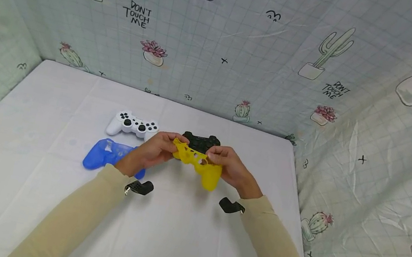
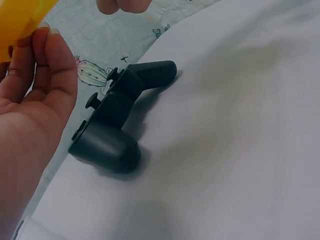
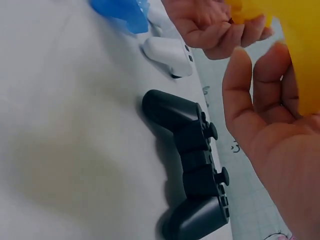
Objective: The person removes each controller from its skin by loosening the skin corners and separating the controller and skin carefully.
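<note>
A soft yellow controller cover [image 1: 211, 176] with cut-out holes is held up between both hands above the table. My left hand [image 1: 156, 149] pinches its left end, and my right hand [image 1: 233, 166] grips the upper right part, with the right grip pocket hanging below. Behind and beneath the cover lies a black game controller [image 1: 200, 142], partly hidden in the head view. The right wrist view shows that controller [image 3: 187, 165] whole on the table, its thumbsticks turned away from the camera; neither hand touches it.
Left of the hands lies a white game controller [image 1: 133, 125] near a blue controller cover [image 1: 102, 154], which my left wrist partly hides. All of these are on a white-covered table [image 1: 46, 119]. Patterned cloth [image 1: 218, 57] with cactus drawings hangs behind it and at the sides.
</note>
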`<action>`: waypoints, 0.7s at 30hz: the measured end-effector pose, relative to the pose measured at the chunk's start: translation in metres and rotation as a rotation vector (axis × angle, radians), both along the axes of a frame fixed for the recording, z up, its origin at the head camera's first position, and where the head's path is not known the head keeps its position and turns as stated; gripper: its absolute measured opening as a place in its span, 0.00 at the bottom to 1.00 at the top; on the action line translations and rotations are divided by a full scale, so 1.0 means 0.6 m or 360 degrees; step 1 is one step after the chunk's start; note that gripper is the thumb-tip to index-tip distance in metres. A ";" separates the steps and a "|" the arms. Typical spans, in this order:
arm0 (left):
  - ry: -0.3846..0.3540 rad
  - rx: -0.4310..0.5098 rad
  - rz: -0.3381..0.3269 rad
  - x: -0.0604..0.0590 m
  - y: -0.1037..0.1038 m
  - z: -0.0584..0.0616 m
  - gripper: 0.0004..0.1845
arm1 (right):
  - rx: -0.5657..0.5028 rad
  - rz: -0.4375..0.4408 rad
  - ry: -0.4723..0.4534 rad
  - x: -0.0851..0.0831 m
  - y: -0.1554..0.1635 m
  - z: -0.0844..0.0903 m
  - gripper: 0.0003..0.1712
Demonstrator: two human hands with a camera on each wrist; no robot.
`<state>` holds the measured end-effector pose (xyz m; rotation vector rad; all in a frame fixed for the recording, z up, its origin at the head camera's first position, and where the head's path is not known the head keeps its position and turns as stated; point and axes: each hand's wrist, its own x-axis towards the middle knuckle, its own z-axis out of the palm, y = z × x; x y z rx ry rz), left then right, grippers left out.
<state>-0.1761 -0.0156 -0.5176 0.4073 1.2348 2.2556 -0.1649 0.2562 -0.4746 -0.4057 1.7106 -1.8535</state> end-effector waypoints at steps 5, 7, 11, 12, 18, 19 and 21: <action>-0.0119 0.0168 -0.0133 0.001 0.001 0.002 0.19 | 0.0086 -0.0098 0.0034 -0.001 0.002 0.003 0.13; -0.0135 0.0190 -0.0194 0.001 0.001 0.001 0.18 | 0.0115 -0.0158 0.0048 -0.001 0.003 0.004 0.14; -0.0095 0.0253 -0.0331 0.003 -0.005 -0.001 0.19 | 0.0145 -0.0190 0.0073 -0.001 0.007 0.007 0.16; -0.0091 0.0279 -0.0353 0.003 -0.006 -0.001 0.21 | 0.0148 -0.0188 0.0076 -0.002 0.008 0.007 0.16; 0.0006 0.0167 -0.0369 -0.001 -0.002 0.002 0.20 | 0.0160 -0.0161 0.0130 -0.002 0.010 0.008 0.13; 0.0024 0.0122 -0.0369 -0.001 0.000 0.003 0.18 | 0.0177 -0.0157 0.0154 -0.001 0.009 0.008 0.12; 0.0054 0.0044 -0.0363 -0.002 0.005 0.005 0.16 | 0.0269 -0.0160 0.0240 -0.001 0.007 0.008 0.08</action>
